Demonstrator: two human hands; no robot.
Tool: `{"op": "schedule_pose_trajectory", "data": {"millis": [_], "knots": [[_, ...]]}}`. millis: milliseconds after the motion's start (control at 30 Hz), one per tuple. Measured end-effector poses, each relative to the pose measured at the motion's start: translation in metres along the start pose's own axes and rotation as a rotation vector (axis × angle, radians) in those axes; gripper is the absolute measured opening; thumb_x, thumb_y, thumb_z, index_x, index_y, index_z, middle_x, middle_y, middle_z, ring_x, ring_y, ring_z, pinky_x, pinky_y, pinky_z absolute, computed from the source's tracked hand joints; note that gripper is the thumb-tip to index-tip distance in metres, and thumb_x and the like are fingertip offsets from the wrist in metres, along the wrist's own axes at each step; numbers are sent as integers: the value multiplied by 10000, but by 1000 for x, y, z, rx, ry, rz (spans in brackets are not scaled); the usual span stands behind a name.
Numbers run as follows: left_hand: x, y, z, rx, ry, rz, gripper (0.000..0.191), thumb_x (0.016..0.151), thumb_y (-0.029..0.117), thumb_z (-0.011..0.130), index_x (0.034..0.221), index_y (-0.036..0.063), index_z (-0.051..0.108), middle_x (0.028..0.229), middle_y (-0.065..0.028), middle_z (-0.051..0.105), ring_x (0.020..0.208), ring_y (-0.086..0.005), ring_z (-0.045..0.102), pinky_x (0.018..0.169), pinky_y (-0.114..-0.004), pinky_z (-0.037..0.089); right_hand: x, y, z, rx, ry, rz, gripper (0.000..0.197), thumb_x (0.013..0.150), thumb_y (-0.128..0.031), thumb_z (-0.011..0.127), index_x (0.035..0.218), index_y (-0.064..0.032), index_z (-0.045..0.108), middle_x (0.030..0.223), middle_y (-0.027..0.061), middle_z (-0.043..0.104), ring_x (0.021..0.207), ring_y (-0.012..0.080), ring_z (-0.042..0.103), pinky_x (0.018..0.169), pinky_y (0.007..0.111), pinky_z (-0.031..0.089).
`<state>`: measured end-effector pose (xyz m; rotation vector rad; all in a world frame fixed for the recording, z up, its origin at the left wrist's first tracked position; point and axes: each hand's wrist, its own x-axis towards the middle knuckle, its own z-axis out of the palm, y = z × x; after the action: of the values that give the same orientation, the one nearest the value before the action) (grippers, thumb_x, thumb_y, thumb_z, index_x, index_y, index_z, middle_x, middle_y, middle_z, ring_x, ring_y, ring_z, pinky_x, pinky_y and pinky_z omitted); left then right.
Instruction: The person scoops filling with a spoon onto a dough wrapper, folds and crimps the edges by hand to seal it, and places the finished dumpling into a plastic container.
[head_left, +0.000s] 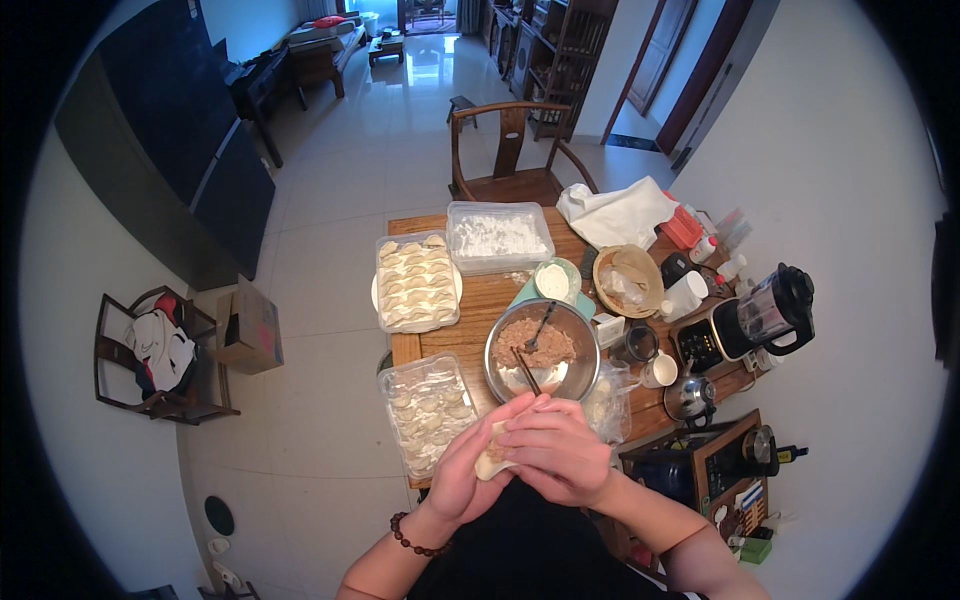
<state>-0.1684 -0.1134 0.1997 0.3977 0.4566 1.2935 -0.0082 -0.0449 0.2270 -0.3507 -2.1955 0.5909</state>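
Observation:
A dumpling wrapper (489, 466) with meat filling (496, 451) in it lies between my two hands, in front of my body. My left hand (463, 470) cups it from beneath, and a beaded bracelet circles that wrist. The fingers of my right hand (559, 452) cover the upper side and hide part of the dough. Just beyond them stands a steel bowl (590, 373) of minced meat filling (555, 341). A spoon (541, 324) and a pair of chopsticks (527, 369) rest in the bowl.
Left on the wooden table (480, 292) are two plastic boxes of dumplings, one far (417, 328), one near (386, 382). Behind stands a floured box (501, 264). A flour bowl (553, 282), basket (661, 289), mug (660, 370), kettle (688, 397) and blender (765, 307) crowd the right.

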Motion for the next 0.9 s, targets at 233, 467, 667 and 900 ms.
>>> {"op": "schedule_pose_trajectory", "data": {"millis": [233,467,667,900], "knots": [[-7,9,-2,94,-20,-67,617,1114,350,371,1629,49,214,1647,-81,280,1440,-202,375,1103,-339,424,6,-9,-4,49,47,243,201,754,-55,833,940,-45,756,1162,117,732,1122,307,654,1010,449,466],[-9,12,-8,131,-13,-67,633,1111,330,379,1640,55,167,1642,-90,282,1411,-197,423,1070,-326,457,15,-11,-13,77,-44,341,179,776,-68,838,932,-52,752,1167,112,730,1175,317,639,1049,465,440],[-9,23,-6,179,-40,-83,672,1098,275,424,1646,56,101,1580,-143,373,1356,-235,509,1043,-330,487,22,-9,-16,81,-99,335,176,801,-82,828,954,-51,747,1155,100,736,1225,321,630,1087,502,403],[-4,24,0,146,-77,-39,735,1073,268,474,1643,40,69,1459,-199,503,1228,-263,604,961,-315,506,28,-7,-20,148,-179,327,150,837,-110,805,969,-78,741,1116,55,737,1175,287,647,1086,495,409]]}}
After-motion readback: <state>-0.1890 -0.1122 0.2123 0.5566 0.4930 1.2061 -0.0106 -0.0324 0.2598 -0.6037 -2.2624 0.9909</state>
